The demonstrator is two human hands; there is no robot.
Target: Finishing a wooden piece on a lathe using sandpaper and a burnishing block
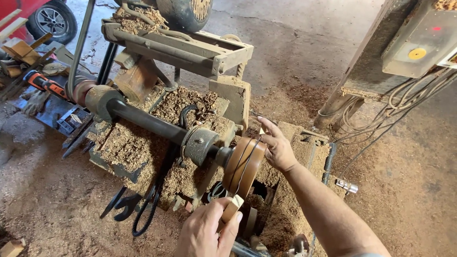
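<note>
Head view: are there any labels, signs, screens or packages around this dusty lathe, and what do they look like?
Grey box, top right on a post: metal, rectangular.
Yellow sticker on the box: round.
Red light on the box: small glowing dot.
No packages or screens show.

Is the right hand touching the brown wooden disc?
Touching. The head view shows the right hand resting its palm and thumb on the disc rim, with no gap.

Single head-worn view, angled steeply down and forward over the lathe, close enough that both forearms enter from the bottom edge. Upper frame reaches the sawdust-covered floor beyond. No second view recorded.
</note>
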